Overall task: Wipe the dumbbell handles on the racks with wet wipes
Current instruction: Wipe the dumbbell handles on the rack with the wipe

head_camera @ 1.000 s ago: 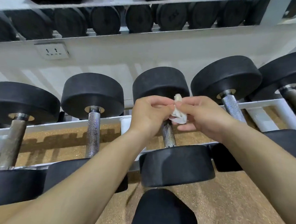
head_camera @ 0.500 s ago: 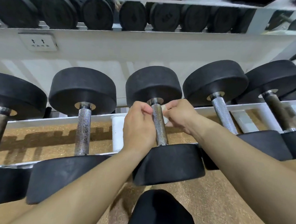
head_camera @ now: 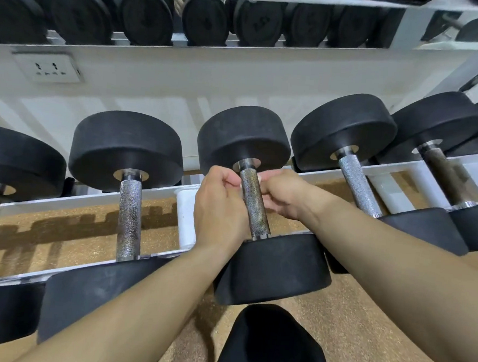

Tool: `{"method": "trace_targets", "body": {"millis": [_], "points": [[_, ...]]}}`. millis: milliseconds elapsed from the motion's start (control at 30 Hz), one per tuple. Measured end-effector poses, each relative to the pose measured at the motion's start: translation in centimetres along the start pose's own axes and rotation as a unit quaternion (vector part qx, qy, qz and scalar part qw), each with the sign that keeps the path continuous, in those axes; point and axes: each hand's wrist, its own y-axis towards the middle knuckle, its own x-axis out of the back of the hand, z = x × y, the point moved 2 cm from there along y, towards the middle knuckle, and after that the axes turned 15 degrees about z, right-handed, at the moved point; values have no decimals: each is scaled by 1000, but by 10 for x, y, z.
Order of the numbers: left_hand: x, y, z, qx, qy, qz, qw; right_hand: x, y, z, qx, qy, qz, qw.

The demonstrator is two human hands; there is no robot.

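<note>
The middle dumbbell's knurled metal handle (head_camera: 254,207) lies across the white rack rails (head_camera: 91,199), between two black round weights. My left hand (head_camera: 220,207) is against the handle's left side and my right hand (head_camera: 284,194) against its right side, near the far end, both with fingers curled in under the bar. Only a thin white sliver of the wet wipe (head_camera: 261,177) shows at my right fingertips beside the bar. The rest of the wipe is hidden behind the handle and the hands.
More dumbbells lie on the same rack: one with a shiny handle to the left (head_camera: 129,216), another to the right (head_camera: 358,182), and a darker handle further right (head_camera: 445,176). An upper shelf holds several black dumbbells (head_camera: 205,22). There is a wall socket (head_camera: 47,67) at upper left.
Both hands came down from above the handle, where they held the wipe in plain sight, to either side of the bar. The wipe is now mostly hidden behind it.
</note>
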Motion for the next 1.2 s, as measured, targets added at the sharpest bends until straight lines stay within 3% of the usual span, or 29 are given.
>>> {"method": "trace_targets", "body": {"millis": [100, 200, 367, 467, 533, 600, 667, 767, 867, 933, 1067, 1200], "points": [[-1, 1, 2, 2, -1, 8, 1000, 2, 5, -1, -3, 62, 25, 998], [-1, 1, 2, -15, -5, 14, 1000, 10, 3, -3, -53, 50, 91, 993], [0, 1, 4, -16, 26, 6, 1000, 11, -10, -17, -165, -128, 184, 960], [1, 1, 5, -9, 35, -5, 999, 12, -10, -13, -198, -201, 191, 940], [1, 1, 3, -4, 38, -5, 999, 14, -7, -1, -164, -192, 135, 958], [2, 0, 3, 1, 49, 0, 999, 21, -6, 14, -88, -84, 29, 992], [3, -1, 1, -5, 50, 2, 999, 26, -12, 24, -25, -2, -39, 999], [4, -3, 0, -8, 49, -1, 999, 21, -31, 20, 1, -175, -3, 984], [4, -4, -1, 3, 42, -4, 999, 15, -61, 10, -59, -390, 89, 914], [4, -4, -2, 21, 36, -8, 999, 15, -73, 14, -83, -446, 104, 885], [4, -4, -2, 55, 43, 3, 998, 5, -63, 24, -1, -367, -50, 929], [1, -1, 2, 61, 36, 26, 997, -5, -45, 22, 99, -266, -219, 934]]}}
